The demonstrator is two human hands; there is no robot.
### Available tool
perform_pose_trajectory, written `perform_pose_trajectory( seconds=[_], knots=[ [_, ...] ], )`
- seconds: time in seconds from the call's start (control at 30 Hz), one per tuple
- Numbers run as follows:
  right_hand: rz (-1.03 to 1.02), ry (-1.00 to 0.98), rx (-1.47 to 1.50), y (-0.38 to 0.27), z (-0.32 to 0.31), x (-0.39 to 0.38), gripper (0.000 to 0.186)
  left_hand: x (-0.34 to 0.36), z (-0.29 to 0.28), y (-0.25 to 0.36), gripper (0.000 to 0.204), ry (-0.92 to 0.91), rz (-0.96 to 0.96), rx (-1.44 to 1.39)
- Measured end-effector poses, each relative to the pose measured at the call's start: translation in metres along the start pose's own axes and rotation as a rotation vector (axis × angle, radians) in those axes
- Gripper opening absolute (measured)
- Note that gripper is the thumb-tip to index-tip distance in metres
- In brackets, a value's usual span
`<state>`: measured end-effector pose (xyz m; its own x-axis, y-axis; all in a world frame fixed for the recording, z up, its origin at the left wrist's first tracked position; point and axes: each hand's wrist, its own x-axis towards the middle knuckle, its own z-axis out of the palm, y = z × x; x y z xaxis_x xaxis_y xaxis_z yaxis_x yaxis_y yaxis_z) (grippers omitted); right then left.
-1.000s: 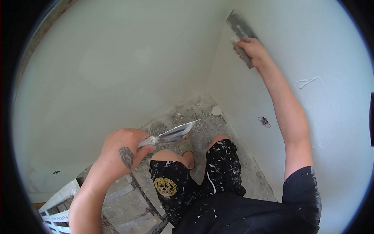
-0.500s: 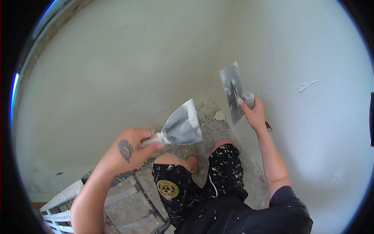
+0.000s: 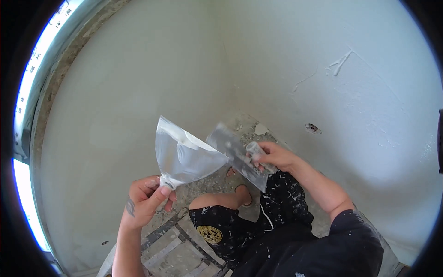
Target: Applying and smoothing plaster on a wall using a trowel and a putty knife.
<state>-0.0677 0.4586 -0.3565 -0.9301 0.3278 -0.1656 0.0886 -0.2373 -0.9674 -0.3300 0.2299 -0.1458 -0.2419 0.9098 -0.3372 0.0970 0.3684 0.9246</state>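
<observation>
Nearest below, the person's black paint-spattered shorts and bare knee sit above a plaster-crusted step platform, on which they appear to stand in the corner of the room. The left hand is wrapped shut around the short handle of a wide taping knife, whose broad blade fans up and to the right with a ridge of white plaster along its upper edge. The right hand is closed around the handle of a steel plastering trowel, held tilted, its long blade meeting the right corner of the knife blade so the two tools touch.

A second ago the right arm was stretched high, with the trowel pressed against the right wall; half a second ago it was coming down while the left hand tipped the knife blade up. Now the two blades have met in front of the body, which I judge to be a reload or scrape of plaster between the tools, not a stroke on the wall.

Beyond, the right wall shows raised ridges and a small dark chip in the wet skim; the left wall looks smoother, and rubble-strewn floor shows at the corner's foot.
</observation>
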Motion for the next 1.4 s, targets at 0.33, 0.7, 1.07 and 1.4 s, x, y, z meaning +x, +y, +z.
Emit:
perform_pose_trajectory(
  seconds=[0.33, 0.7, 1.07, 1.4],
  knots=[
    [-0.271, 0.186, -0.65, -0.016, 0.035, -0.04, 0.034, 0.007, 0.006, -0.018, 0.023, 0.151, -0.071, 0.305],
    [-0.414, 0.136, -0.924, -0.031, 0.031, -0.035, 0.051, 0.008, 0.014, -0.018, 0.018, 0.195, 0.012, 0.435],
    [-0.381, 0.215, -0.929, 0.007, 0.031, -0.018, 0.035, -0.012, 0.024, -0.025, 0.02, -0.048, 0.209, 1.704],
    [-0.067, 0.853, -1.206, 0.122, -0.064, 0.123, 0.052, -0.003, 0.008, -0.027, 0.02, 0.221, 0.174, 1.459]
  ],
)
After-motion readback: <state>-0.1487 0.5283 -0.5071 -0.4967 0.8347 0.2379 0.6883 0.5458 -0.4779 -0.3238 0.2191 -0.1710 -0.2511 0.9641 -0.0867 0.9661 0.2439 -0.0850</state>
